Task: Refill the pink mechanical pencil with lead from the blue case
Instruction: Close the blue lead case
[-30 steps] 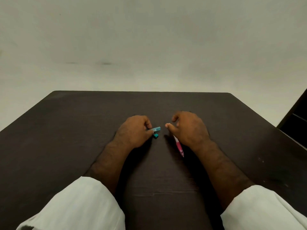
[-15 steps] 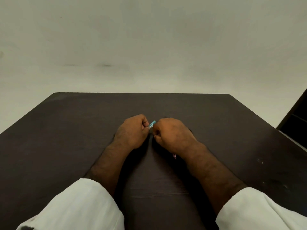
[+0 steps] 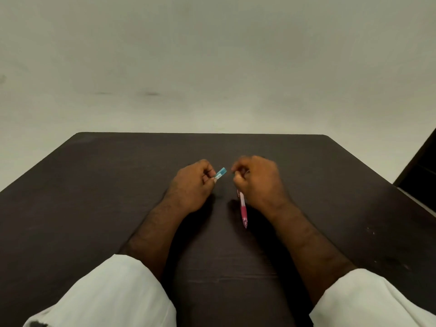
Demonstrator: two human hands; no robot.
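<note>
Dark table (image 3: 94, 197) | left hand (image 3: 191, 185) grip clamps blue case (image 3: 220, 173) | right hand (image 3: 259, 182) grips pink pencil (image 3: 243, 208)

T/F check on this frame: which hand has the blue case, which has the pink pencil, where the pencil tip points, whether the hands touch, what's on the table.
1. The left hand pinches the blue case. True.
2. The pink pencil lies loose on the table. False: the right hand grips its upper end, with the lower end hanging free toward the person.
3. The two hands are pressed together. False: a gap shows between them, with the case's free end reaching into it.
4. Both forearms are bare below white sleeves. True.
5. The case lies flat on the table. False: it is held up, angled up and to the right.
</note>
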